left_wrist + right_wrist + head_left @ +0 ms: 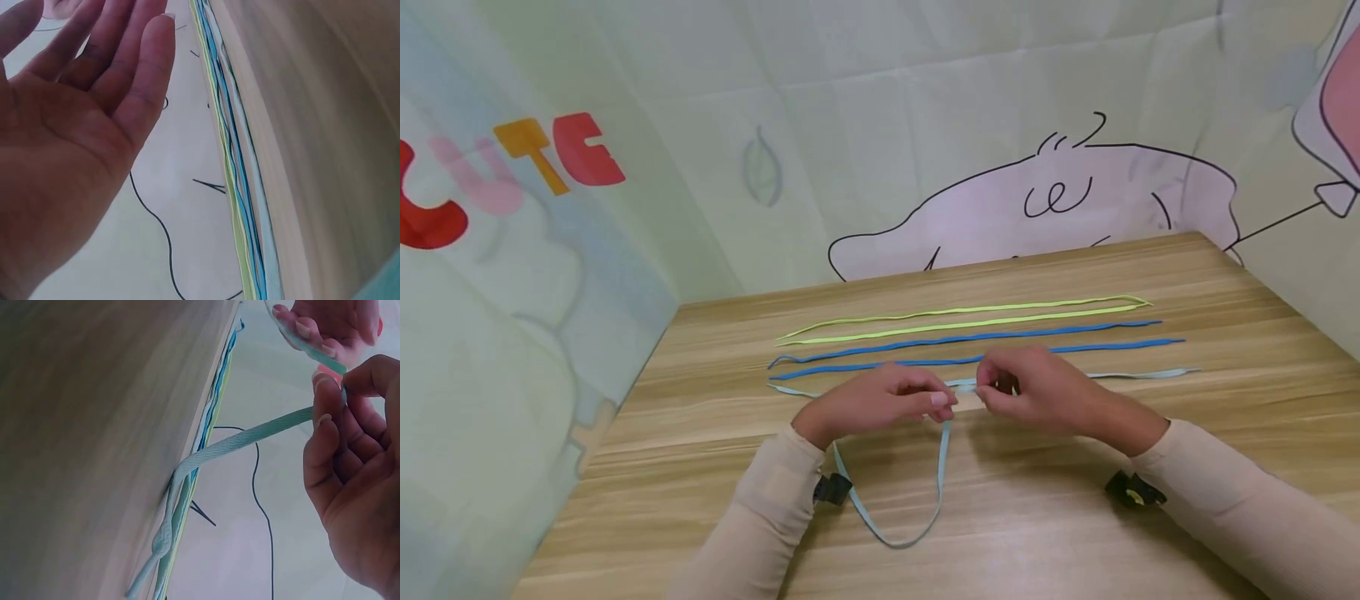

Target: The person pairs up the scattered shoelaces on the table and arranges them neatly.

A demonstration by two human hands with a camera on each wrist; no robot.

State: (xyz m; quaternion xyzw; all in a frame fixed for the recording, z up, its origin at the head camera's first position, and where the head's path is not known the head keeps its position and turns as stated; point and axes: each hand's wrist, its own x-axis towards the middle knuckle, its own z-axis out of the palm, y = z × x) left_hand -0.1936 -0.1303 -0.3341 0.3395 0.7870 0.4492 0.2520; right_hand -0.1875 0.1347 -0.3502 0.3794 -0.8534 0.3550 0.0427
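Observation:
My right hand [1037, 392] pinches a pale blue shoelace [940, 467] between thumb and forefinger, above the table. From this pinch the lace passes along the fingertips of my left hand [887, 402] and hangs down in a loop towards the table's front. The left fingers look extended and loosely bent in the left wrist view, and no firm hold shows there. In the right wrist view, a pale blue stretch [250, 434] slants from the right fingers to the table. A bulge [162, 540] sits near its tip. Pale blue lace [1150, 375] also lies behind the right hand.
Two blue shoelaces [1097, 330] lie crosswise behind the hands. Farther back are yellow-green strands [1000, 321]. All rest on a wood-grain table [700, 467]. A printed cloth [887, 100] hangs behind its far edge.

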